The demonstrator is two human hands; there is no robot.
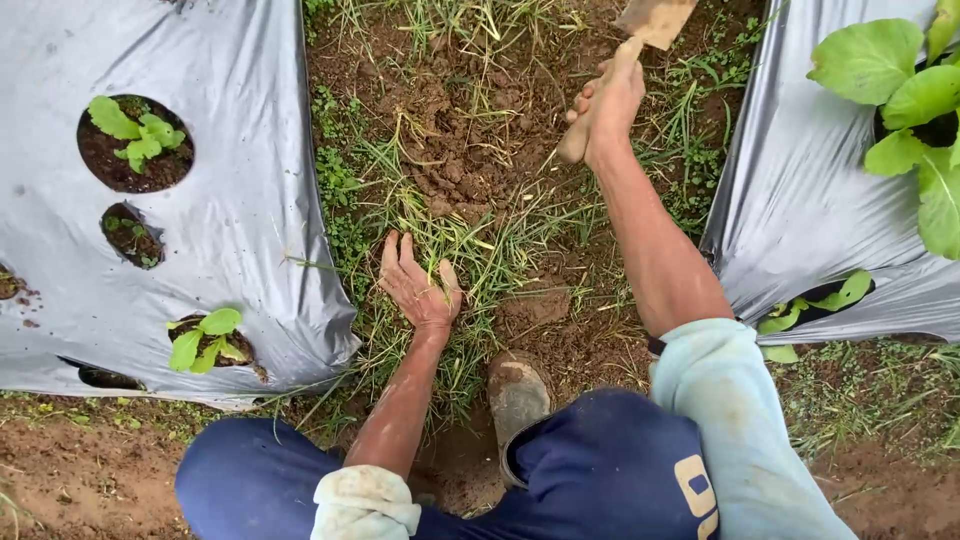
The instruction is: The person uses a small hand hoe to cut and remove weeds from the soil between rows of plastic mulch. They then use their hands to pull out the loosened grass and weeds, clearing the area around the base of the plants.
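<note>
- Two bare hands work in a furrow of brown soil [470,130] between two sheets of grey plastic mulch.
- The left hand [418,285] lies palm down on a tuft of cut grass [470,250], fingers spread wide and flat, gripping nothing.
- The right hand [608,105] is closed round the wooden handle [578,140] of a hand hoe; its blade [655,20] sits at the top edge, partly cut off, so its shape is probably flat but hard to tell.
- The hoe is raised above the loosened clods, well apart from the left hand.
- The left mulch sheet [230,120] has round holes, with small green seedlings [140,130] in them.
- The right mulch sheet [810,180] carries a larger leafy plant [910,110].
- A muddy shoe [517,395] rests on the soil just below the grass, between the person's knees in dark blue trousers [600,470].
</note>
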